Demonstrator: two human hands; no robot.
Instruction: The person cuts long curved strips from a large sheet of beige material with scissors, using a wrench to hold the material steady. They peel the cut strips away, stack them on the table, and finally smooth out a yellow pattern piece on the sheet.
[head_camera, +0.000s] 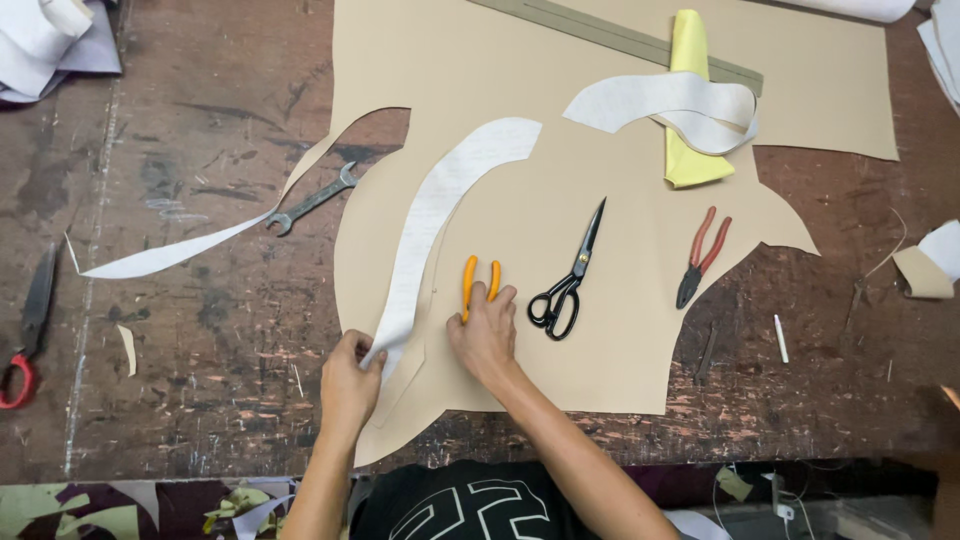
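Observation:
A large tan sheet lies spread over a worn brown workbench. On it rests a long curved white pattern piece. My left hand pinches the lower end of that white piece at the sheet's near edge. My right hand grips a small tool with orange handles, its working end hidden under my fingers and pressed onto the tan sheet just right of the pattern.
Black scissors and red-handled pliers lie on the sheet to the right. A yellow folded cloth, a white curved strip and a long ruler sit farther back. A wrench and red-handled scissors lie left.

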